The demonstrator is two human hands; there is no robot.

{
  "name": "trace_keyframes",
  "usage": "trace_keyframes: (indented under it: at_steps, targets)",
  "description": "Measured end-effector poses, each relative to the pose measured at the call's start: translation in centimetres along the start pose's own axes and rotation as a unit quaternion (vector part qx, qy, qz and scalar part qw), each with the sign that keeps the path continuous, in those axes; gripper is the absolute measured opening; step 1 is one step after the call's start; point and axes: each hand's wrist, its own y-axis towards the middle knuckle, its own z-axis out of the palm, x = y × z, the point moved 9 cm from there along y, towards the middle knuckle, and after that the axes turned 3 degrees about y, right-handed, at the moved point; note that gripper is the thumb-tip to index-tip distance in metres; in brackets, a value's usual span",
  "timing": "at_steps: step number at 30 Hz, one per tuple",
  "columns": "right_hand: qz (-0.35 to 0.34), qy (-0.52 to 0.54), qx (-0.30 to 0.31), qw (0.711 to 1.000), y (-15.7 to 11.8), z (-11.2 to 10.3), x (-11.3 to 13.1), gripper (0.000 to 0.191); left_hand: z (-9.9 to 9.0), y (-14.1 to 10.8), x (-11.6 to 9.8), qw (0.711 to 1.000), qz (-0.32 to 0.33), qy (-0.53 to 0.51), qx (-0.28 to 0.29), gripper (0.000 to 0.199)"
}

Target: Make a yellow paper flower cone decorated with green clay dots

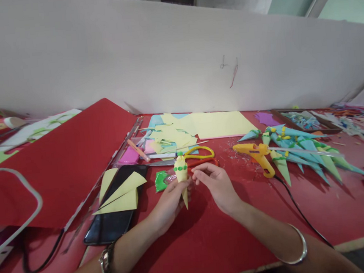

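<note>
A small yellow paper cone (181, 174), point downward, carries a band of green dots and a green tip on top. My left hand (172, 197) is closed round its lower half. Just right of the cone, my right hand (214, 184) has its thumb and index finger pinched together; whatever they hold, if anything, is too small to make out. An open packet of green clay (161, 181) lies left of the cone. Behind both hands are scissors with yellow and red handles (213, 150), their blade pointing left and partly hidden by the cone.
A yellow glue gun (256, 153) lies at the right beside a pile of blue and green paper cones (307, 147). At left, yellow paper pieces (126, 194) rest on a black phone (109, 228). Paper scraps (172, 133) and a red board (76, 162) lie farther back.
</note>
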Motion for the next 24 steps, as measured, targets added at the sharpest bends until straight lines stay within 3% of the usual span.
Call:
trace_keyframes:
  at_steps: [8,13,18,24]
  targets:
    - [0.006,0.041,0.003,0.999,0.2,-0.3,-0.6,0.011,1.1,0.2,0.0,0.997,0.022,0.043,0.067,0.02]
    - [0.007,0.028,-0.053,0.998,0.3,-1.6,-0.5,0.017,1.8,-0.1,-0.3,0.986,0.062,0.1,0.12,0.032]
    - [-0.02,0.003,-0.089,0.996,0.3,-2.5,0.4,0.015,2.4,-0.4,-0.5,0.981,0.07,0.081,0.16,0.035]
    - [-0.029,-0.02,-0.08,0.996,0.3,-2.1,1.0,0.013,2.9,-0.6,-0.6,0.973,0.084,0.097,0.193,0.038]
